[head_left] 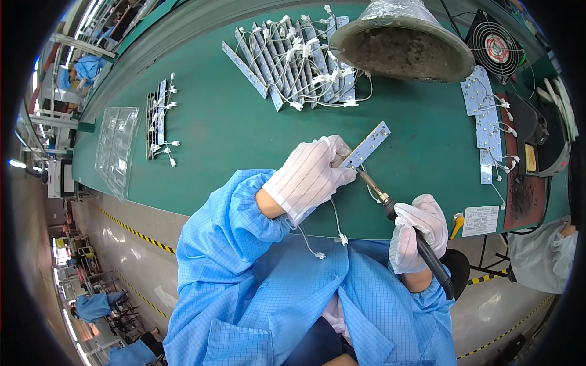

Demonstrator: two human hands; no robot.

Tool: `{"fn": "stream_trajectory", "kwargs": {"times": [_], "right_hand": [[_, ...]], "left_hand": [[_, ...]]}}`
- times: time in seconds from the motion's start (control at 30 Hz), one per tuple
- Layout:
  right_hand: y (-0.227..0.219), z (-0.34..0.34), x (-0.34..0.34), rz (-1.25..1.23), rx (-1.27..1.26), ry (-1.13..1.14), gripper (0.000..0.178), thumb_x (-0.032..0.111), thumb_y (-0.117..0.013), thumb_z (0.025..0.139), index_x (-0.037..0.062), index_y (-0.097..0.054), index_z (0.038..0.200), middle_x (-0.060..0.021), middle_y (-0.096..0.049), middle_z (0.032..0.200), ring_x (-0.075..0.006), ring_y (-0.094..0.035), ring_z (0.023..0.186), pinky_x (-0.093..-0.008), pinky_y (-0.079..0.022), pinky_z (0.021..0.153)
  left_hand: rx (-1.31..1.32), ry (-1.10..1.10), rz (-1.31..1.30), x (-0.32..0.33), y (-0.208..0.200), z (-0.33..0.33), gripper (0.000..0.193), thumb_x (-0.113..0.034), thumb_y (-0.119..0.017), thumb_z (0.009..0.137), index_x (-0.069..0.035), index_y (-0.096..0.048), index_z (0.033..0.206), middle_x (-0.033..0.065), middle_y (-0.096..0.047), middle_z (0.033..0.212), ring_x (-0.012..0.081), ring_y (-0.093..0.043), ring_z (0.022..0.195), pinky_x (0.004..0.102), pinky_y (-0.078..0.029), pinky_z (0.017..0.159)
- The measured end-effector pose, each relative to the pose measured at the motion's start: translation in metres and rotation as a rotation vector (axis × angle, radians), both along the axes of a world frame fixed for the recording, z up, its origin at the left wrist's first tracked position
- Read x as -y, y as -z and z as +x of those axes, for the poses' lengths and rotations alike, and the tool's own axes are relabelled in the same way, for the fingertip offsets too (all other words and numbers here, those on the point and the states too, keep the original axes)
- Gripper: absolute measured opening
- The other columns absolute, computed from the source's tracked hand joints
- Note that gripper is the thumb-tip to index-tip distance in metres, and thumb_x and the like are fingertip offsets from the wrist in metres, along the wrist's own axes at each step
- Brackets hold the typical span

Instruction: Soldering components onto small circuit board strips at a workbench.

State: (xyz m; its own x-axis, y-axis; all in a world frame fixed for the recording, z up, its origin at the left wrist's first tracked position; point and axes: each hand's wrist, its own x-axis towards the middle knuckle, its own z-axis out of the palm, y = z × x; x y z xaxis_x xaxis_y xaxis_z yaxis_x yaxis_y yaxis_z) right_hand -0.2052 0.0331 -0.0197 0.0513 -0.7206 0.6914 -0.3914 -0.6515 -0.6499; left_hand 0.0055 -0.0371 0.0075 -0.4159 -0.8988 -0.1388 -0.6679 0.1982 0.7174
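My left hand (311, 174), in a white striped glove, grips a narrow LED circuit board (369, 145) that slants up to the right. White wires with small plugs (343, 238) dangle below that hand over the table's front edge. My right hand (420, 232), gloved too, is closed round the black handle of a soldering iron (390, 204). The iron's metal tip reaches the board's lower end, right beside my left fingertips. Whether the tip touches a wire joint there, I cannot tell.
On the green table (201, 177), a row of wired LED boards (287, 61) lies at the back. A fume-hood funnel (403, 49) hangs beside a fan (495, 49). More boards (486, 125) and a soldering station (540, 140) stand right; a clear plastic tray (116, 146) lies left.
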Motion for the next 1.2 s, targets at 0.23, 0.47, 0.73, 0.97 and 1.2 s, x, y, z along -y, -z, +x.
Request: {"fn": "stream_trajectory", "kwargs": {"times": [0.23, 0.47, 0.73, 0.97, 1.2], "right_hand": [[0.0, 0.0, 0.0, -0.017, -0.025, -0.022, 0.018, 0.009, -0.052, 0.075, -0.0012, -0.055, 0.091, -0.0154, -0.059, 0.075, -0.0259, -0.048, 0.055, -0.0369, -0.042, 0.053], [-0.001, 0.0, 0.003, -0.039, -0.075, -0.028, 0.017, 0.006, -0.052, 0.075, -0.0022, -0.054, 0.09, -0.0162, -0.059, 0.076, -0.0262, -0.05, 0.056, -0.0372, -0.044, 0.054], [0.008, -0.011, 0.0, -0.154, -0.053, 0.039, 0.023, -0.004, -0.052, 0.074, -0.0019, -0.05, 0.097, -0.0205, -0.062, 0.09, -0.0249, -0.053, 0.057, -0.0368, -0.044, 0.051], [0.01, -0.011, 0.0, -0.312, -0.201, 0.187, 0.026, -0.005, -0.052, 0.078, 0.0002, -0.047, 0.103, -0.0208, -0.058, 0.095, -0.0253, -0.054, 0.06, -0.0378, -0.045, 0.053], [0.008, -0.006, -0.003, 0.02, 0.164, 0.016, 0.015, 0.002, -0.044, 0.076, -0.005, -0.053, 0.086, -0.0173, -0.058, 0.082, -0.0245, -0.051, 0.062, -0.0372, -0.044, 0.058]], "left_hand": [[0.06, -0.016, -0.001, -0.001, -0.005, -0.003, 0.028, -0.026, -0.068, 0.081, 0.0, -0.062, 0.092, 0.0154, -0.052, 0.067, 0.0341, -0.056, 0.064, 0.0419, -0.044, 0.061], [0.085, -0.019, 0.061, 0.001, -0.011, -0.001, 0.029, -0.027, -0.068, 0.081, -0.002, -0.063, 0.095, 0.0156, -0.057, 0.069, 0.034, -0.058, 0.064, 0.0423, -0.045, 0.061], [0.432, 0.146, -0.217, 0.005, -0.05, 0.011, 0.057, -0.053, -0.068, 0.075, -0.001, -0.062, 0.095, 0.0178, -0.065, 0.08, 0.034, -0.065, 0.076, 0.0404, -0.052, 0.063], [0.055, -0.073, 0.023, 0.009, -0.007, -0.01, 0.039, -0.033, -0.069, 0.078, 0.0, -0.063, 0.097, 0.0195, -0.065, 0.082, 0.036, -0.064, 0.077, 0.0415, -0.051, 0.066], [-0.049, 0.0, 0.022, 0.004, 0.0, -0.01, 0.028, -0.024, -0.066, 0.08, -0.003, -0.064, 0.097, 0.0204, -0.063, 0.081, 0.0382, -0.061, 0.075, 0.0434, -0.048, 0.067]]}}
